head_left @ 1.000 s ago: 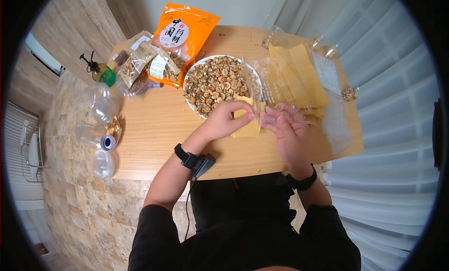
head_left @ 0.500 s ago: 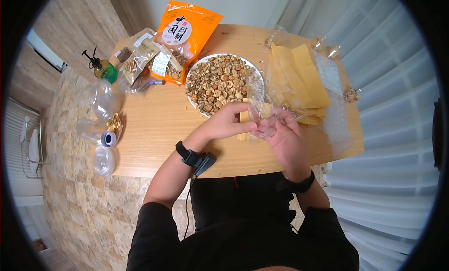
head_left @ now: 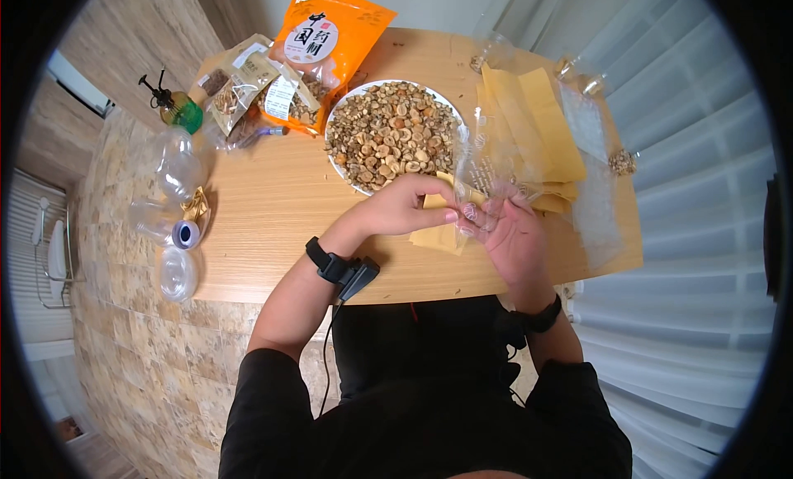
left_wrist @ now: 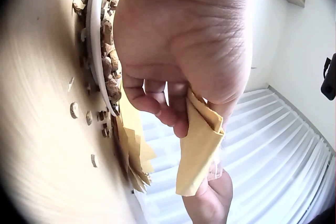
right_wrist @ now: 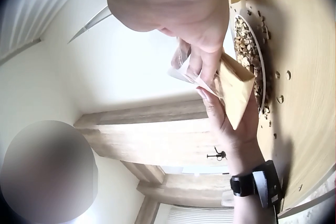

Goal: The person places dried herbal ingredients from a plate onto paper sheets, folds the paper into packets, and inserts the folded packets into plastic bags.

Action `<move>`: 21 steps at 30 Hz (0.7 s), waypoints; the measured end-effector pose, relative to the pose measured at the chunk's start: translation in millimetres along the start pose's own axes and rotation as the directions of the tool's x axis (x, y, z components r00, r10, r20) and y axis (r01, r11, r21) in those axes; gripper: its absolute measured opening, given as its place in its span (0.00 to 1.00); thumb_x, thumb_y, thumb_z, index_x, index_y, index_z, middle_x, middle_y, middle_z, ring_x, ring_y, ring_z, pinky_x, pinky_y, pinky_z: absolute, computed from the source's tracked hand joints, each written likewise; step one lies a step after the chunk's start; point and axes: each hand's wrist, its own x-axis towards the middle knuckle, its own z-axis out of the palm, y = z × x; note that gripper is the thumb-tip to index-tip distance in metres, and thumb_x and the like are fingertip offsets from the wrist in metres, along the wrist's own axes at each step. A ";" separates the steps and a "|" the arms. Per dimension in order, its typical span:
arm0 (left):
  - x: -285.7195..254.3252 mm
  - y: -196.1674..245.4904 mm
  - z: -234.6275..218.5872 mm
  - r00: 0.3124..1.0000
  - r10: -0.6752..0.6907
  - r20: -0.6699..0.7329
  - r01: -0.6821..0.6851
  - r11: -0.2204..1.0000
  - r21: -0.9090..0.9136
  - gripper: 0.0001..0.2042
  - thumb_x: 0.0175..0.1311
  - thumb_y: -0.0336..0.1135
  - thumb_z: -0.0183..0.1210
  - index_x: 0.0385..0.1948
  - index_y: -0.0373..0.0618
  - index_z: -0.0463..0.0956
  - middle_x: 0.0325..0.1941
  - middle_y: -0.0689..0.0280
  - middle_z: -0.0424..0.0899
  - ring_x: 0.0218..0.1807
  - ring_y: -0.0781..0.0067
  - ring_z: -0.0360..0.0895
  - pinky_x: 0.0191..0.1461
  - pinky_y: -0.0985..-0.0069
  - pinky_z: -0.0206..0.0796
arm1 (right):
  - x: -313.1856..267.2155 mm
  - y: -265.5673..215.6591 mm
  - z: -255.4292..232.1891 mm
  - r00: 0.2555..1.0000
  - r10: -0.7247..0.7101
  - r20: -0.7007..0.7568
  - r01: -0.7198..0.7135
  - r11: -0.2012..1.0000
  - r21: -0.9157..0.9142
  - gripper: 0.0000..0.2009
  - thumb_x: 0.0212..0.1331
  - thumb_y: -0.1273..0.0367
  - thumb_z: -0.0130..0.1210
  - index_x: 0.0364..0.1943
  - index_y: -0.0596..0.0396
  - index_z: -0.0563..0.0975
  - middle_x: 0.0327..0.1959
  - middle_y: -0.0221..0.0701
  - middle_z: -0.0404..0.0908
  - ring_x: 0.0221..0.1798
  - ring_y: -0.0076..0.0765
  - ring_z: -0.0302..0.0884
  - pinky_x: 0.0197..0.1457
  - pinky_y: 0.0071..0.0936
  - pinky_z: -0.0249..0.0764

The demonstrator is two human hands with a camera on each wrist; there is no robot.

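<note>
In the head view my left hand [head_left: 398, 206] is beside the plate's near rim. Between its thumb and fingers it pinches a folded yellow-brown paper bag [left_wrist: 199, 145]. A clear plastic bag [head_left: 479, 169] with white print stands up from the hands, its edge at the left thumb's tip. My right hand [head_left: 520, 239] faces palm up, its fairly straight fingers inside the plastic bag; the right wrist view shows the film around these fingers [right_wrist: 209, 66]. The white plate [head_left: 334, 173], heaped with dried herb slices [head_left: 396, 136], lies just beyond the hands.
A stack of yellow-brown paper bags [head_left: 529, 124] lies to the right, near clear plastic sheets [head_left: 595, 190]. An orange pouch [head_left: 347, 33] and small packets [head_left: 244, 95] stand back left. Clear plastic containers [head_left: 178, 272] line the left edge, with a green spray bottle [head_left: 186, 116] behind.
The right hand has turned its palm further up, and its fingers have gone into the plastic bag. The bag's film now stands more spread above the hands. The left hand keeps hold of the paper bag.
</note>
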 end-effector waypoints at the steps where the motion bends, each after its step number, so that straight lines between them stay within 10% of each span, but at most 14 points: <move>1: 0.4 -3.0 0.3 1.000 -0.001 0.002 0.001 1.000 -0.001 0.05 0.61 0.30 0.61 0.35 0.40 0.78 0.36 0.70 0.81 0.40 0.81 0.73 0.45 0.81 0.64 | -1.3 0.1 -4.3 1.000 -0.001 -0.006 0.001 1.000 0.009 0.14 0.68 0.69 0.39 0.54 0.55 0.69 0.40 0.38 0.81 0.52 0.54 0.76 0.61 0.57 0.67; 3: 0.8 -12.2 1.6 0.996 0.076 -0.048 -0.078 0.996 -0.036 0.06 0.61 0.34 0.61 0.33 0.43 0.79 0.29 0.74 0.79 0.31 0.86 0.69 0.33 0.83 0.59 | -3.3 -0.6 -13.6 1.000 -0.003 -0.013 0.003 1.000 0.021 0.13 0.68 0.68 0.40 0.53 0.55 0.69 0.41 0.38 0.81 0.52 0.54 0.76 0.62 0.56 0.67; 6: 1.7 -11.3 -0.6 0.987 0.054 -0.151 -0.063 0.996 -0.059 0.05 0.61 0.32 0.60 0.31 0.42 0.78 0.30 0.73 0.80 0.34 0.85 0.71 0.37 0.83 0.61 | -9.0 -6.0 -32.1 0.995 -0.067 0.073 0.062 0.996 0.069 0.12 0.68 0.67 0.41 0.51 0.53 0.71 0.43 0.36 0.81 0.55 0.52 0.75 0.64 0.54 0.65; 11: 1.9 -5.3 -3.7 0.979 0.031 -0.203 -0.064 0.985 -0.160 0.04 0.62 0.29 0.59 0.29 0.40 0.77 0.31 0.69 0.81 0.37 0.81 0.74 0.45 0.81 0.64 | -30.6 -16.0 -47.6 0.971 -0.100 -0.216 0.107 0.994 0.021 0.11 0.69 0.63 0.43 0.48 0.51 0.71 0.45 0.36 0.79 0.57 0.46 0.72 0.65 0.51 0.63; 17: 2.0 -5.1 -2.5 0.991 0.032 -0.131 -0.054 0.985 -0.166 0.04 0.62 0.29 0.59 0.28 0.40 0.76 0.31 0.70 0.80 0.38 0.81 0.73 0.44 0.81 0.64 | -45.9 -40.2 -84.6 0.967 -0.234 -0.101 0.227 0.971 -0.076 0.16 0.68 0.64 0.46 0.57 0.50 0.67 0.55 0.39 0.72 0.57 0.41 0.71 0.65 0.44 0.65; 20: 0.3 -7.7 -3.8 0.997 0.043 -0.064 -0.050 0.991 -0.120 0.05 0.61 0.30 0.59 0.28 0.40 0.76 0.30 0.71 0.79 0.37 0.82 0.73 0.42 0.82 0.63 | -45.6 -83.9 -68.3 0.828 -0.495 -0.265 0.324 0.806 -0.495 0.18 0.66 0.63 0.49 0.56 0.55 0.67 0.62 0.37 0.68 0.63 0.37 0.66 0.63 0.39 0.66; 21: -0.1 -12.4 -2.4 0.999 0.031 -0.037 -0.035 0.994 -0.104 0.05 0.61 0.30 0.59 0.28 0.40 0.76 0.29 0.71 0.79 0.36 0.82 0.73 0.41 0.82 0.63 | -45.7 -96.4 -59.3 0.744 -0.653 -0.139 0.350 0.558 -0.753 0.18 0.65 0.67 0.50 0.58 0.53 0.66 0.60 0.35 0.70 0.60 0.37 0.69 0.62 0.37 0.67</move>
